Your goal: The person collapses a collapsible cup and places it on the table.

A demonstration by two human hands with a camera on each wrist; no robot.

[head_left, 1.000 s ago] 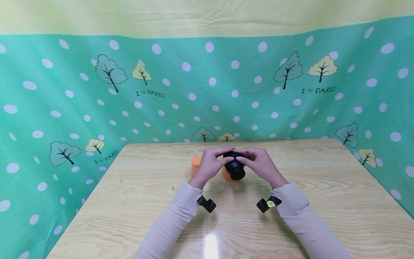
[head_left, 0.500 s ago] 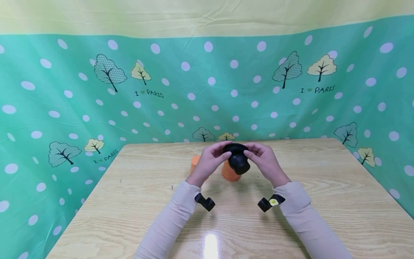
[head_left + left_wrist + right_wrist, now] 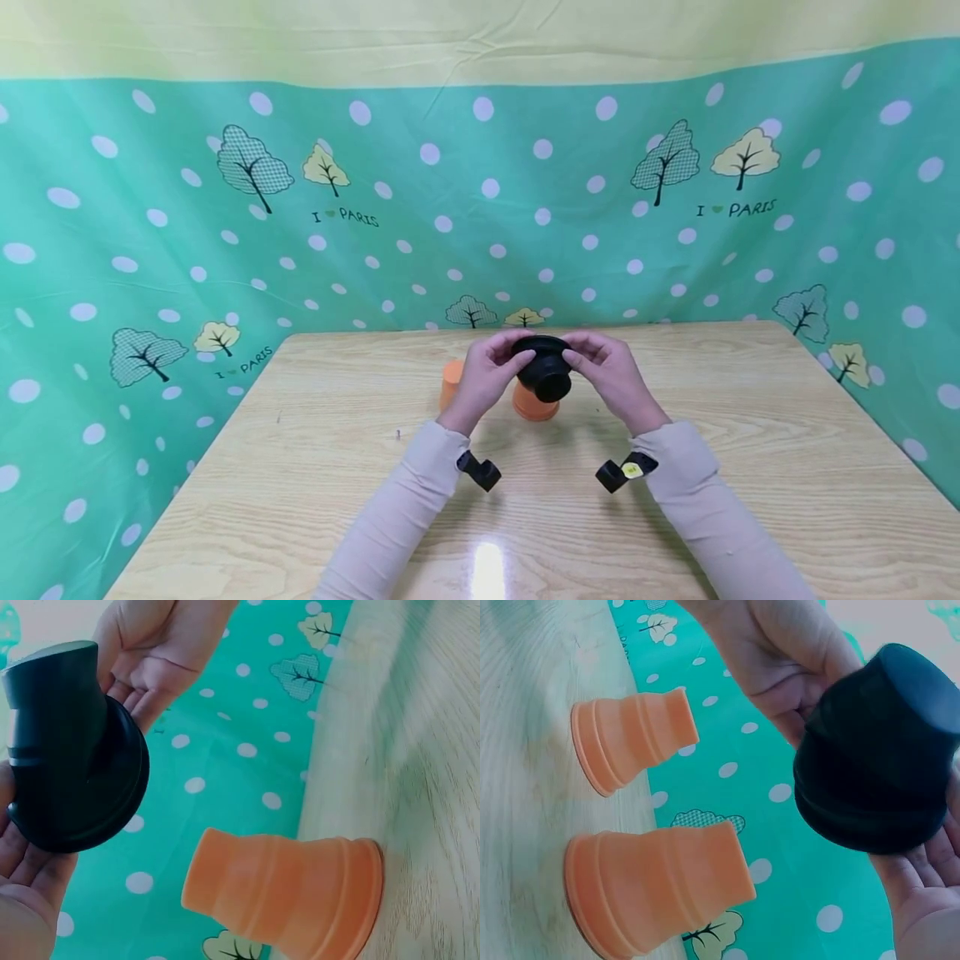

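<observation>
A black stepped cup (image 3: 546,367), which looks like a soft collapsible one, is held above the table with its wide rim away from me and its narrow end tilted toward me. My left hand (image 3: 487,371) grips the rim from the left, thumb on the near side. My right hand (image 3: 611,375) grips the opposite side the same way. In the left wrist view the narrow part of the black cup (image 3: 56,720) leans off-centre from the wide rim. Behind and below it an orange stepped cup (image 3: 536,408) stands upside down on its wide rim.
A second orange stepped cup (image 3: 452,379) stands upside down left of the first, partly behind my left hand; both show in the right wrist view. The wooden table (image 3: 315,467) ends at a green dotted curtain (image 3: 405,275) at the back and sides.
One second ago my fingertips nearly met over the black cup; now they are apart at its sides. Its narrow end swung right, then back left, and sits slightly higher than at first.
</observation>
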